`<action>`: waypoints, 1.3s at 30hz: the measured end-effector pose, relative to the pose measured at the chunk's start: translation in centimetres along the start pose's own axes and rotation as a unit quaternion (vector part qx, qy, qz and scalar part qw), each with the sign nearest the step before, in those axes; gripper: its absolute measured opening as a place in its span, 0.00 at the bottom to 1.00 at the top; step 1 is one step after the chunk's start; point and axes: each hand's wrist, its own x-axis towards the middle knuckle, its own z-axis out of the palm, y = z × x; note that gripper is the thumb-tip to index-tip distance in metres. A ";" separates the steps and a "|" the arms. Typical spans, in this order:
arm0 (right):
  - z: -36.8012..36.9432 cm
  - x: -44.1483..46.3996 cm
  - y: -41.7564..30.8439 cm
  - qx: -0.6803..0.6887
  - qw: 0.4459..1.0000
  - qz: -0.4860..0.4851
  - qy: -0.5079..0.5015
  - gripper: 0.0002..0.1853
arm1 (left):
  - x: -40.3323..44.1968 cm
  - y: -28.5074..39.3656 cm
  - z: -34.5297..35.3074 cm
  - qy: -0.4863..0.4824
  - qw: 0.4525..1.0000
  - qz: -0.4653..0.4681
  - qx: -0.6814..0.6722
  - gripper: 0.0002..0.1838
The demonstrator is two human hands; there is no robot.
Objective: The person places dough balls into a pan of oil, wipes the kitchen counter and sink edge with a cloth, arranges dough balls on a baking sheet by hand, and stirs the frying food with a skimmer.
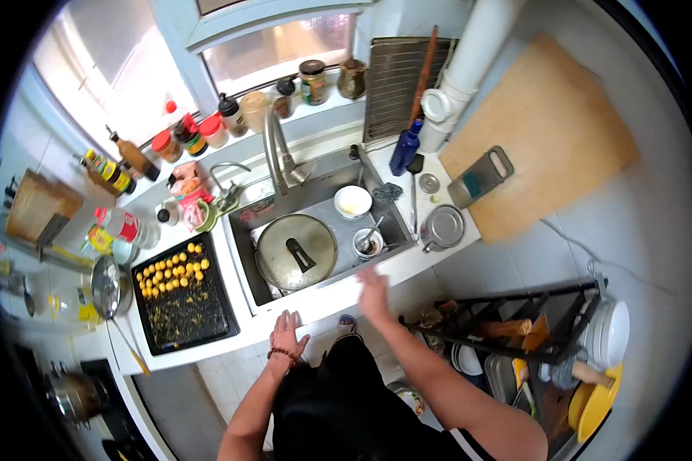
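My left hand (288, 336), with a beaded bracelet at the wrist, rests at the counter's front edge, fingers apart and nothing in it. Over the front rim of the sink, my right hand (374, 293) is smeared by motion, so its fingers do not show clearly. Inside the steel sink (398, 223) lies a round lid with a dark handle (284, 244), covering what is under it. Beside it are a white bowl (352, 201) and a small cup (359, 247) with a spoon in it. The cup is the vessel closest to my right hand.
A black baking tray (196, 323) with several yellow balls is left of the sink. The faucet (272, 150) arches over the sink's back. At right are a lidded metal pot (444, 226), a cleaver (480, 177) and a large board (553, 138). A dish rack (507, 307) stands below.
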 end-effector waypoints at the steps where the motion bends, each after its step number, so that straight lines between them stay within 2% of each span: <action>1: 1.9 -1.9 -1.5 -0.306 0.931 -0.197 -0.040 0.22 | 0.1 0.7 -0.4 0.000 1.000 0.012 -0.010 0.49; 2: 5.4 -2.3 1.4 -0.349 0.895 -0.278 -0.029 0.21 | 0.3 1.2 -0.7 0.004 0.999 0.031 -0.027 0.49; 3: 6.5 -4.5 -1.5 -0.373 0.904 -0.202 -0.050 0.24 | 0.1 1.5 -0.9 0.009 0.998 0.048 -0.045 0.48; 4: 7.0 -5.5 -2.9 -0.403 0.898 -0.165 -0.059 0.29 | 0.3 1.6 -1.3 0.014 0.996 0.068 -0.062 0.47; 7: 5.3 -6.2 -4.7 -0.442 0.880 -0.163 -0.062 0.31 | 1.3 1.9 -1.0 0.017 0.989 0.106 -0.107 0.45; 9: 2.6 -6.1 -6.9 -0.409 0.880 -0.221 -0.091 0.26 | 2.9 3.1 -0.2 0.030 0.981 0.141 -0.129 0.44; 10: 1.1 -5.4 -7.2 -0.412 0.882 -0.214 -0.087 0.26 | 3.7 3.8 -0.5 0.051 0.975 0.161 -0.143 0.43; 12: -3.3 -2.2 -8.2 -0.270 0.918 -0.290 0.012 0.21 | 5.9 7.7 -2.7 0.044 0.961 0.173 -0.209 0.35; 14: -9.4 2.3 -12.1 -0.279 0.908 -0.282 0.134 0.14 | 10.2 11.0 -4.5 -0.006 0.939 0.225 -0.259 0.31; 16: -16.0 9.2 -13.7 -0.212 0.944 -0.175 0.181 0.11 | 15.3 15.2 -4.2 0.010 0.945 0.223 -0.238 0.29; 17: -19.2 12.5 -14.6 -0.234 0.938 -0.160 0.197 0.11 | 18.3 17.7 -3.6 0.029 0.950 0.219 -0.219 0.28; 18: -21.8 15.6 -15.2 -0.256 0.932 -0.144 0.213 0.11 | 21.9 20.2 -2.4 0.023 0.941 0.218 -0.257 0.24; 19: -23.4 18.6 -14.6 -0.255 0.933 -0.133 0.216 0.11 | 24.0 24.5 -4.0 -0.036 0.938 0.189 -0.289 0.22; 21: -25.9 24.2 -12.4 -0.205 0.954 -0.059 0.210 0.11 | 30.5 30.0 -1.6 -0.089 0.926 0.195 -0.311 0.21; 22: -26.7 26.5 -11.3 -0.205 0.954 -0.055 0.213 0.11 | 32.9 33.0 -1.5 -0.095 0.933 0.181 -0.296 0.21; 24: -28.2 30.4 -8.3 -0.289 0.950 -0.010 0.113 0.11 | 37.2 37.8 -1.9 -0.113 0.954 0.178 -0.214 0.22; 27: -29.5 34.4 -2.4 -0.357 0.933 -0.008 0.057 0.12 | 43.8 41.2 4.1 -0.097 0.961 0.161 -0.201 0.24; 28: -29.7 35.0 -1.2 -0.382 0.924 0.006 0.022 0.12 | 46.0 41.9 6.6 -0.195 0.912 -0.007 -0.360 0.25; 29: -29.5 35.3 -0.7 -0.378 0.926 0.012 0.021 0.12 | 47.6 42.2 9.2 -0.278 0.805 -0.176 -0.494 0.26; 30: -29.2 35.4 -0.7 -0.361 0.931 0.050 0.005 0.12 | 49.0 41.5 12.0 -0.281 0.805 -0.180 -0.490 0.26; 31: -28.9 35.5 -0.8 -0.344 0.935 0.087 -0.011 0.11 | 50.3 40.2 14.4 -0.263 0.855 -0.113 -0.432 0.26; 32: -28.5 35.5 -0.7 -0.342 0.935 0.090 -0.009 0.11 | 50.0 41.0 13.1 -0.241 0.896 -0.043 -0.372 0.27; 33: -28.1 35.4 -0.8 -0.313 0.944 0.100 0.021 0.11 | 49.3 42.0 12.0 -0.284 0.847 -0.087 -0.440 0.26; 35: -27.5 35.4 -1.9 -0.268 0.952 0.135 0.056 0.10 | 48.3 43.4 10.1 -0.285 0.836 -0.105 -0.458 0.26; 39: -27.3 35.5 -2.5 -0.282 0.950 0.122 0.061 0.10 | 46.2 44.3 7.9 -0.269 0.789 -0.148 -0.532 0.22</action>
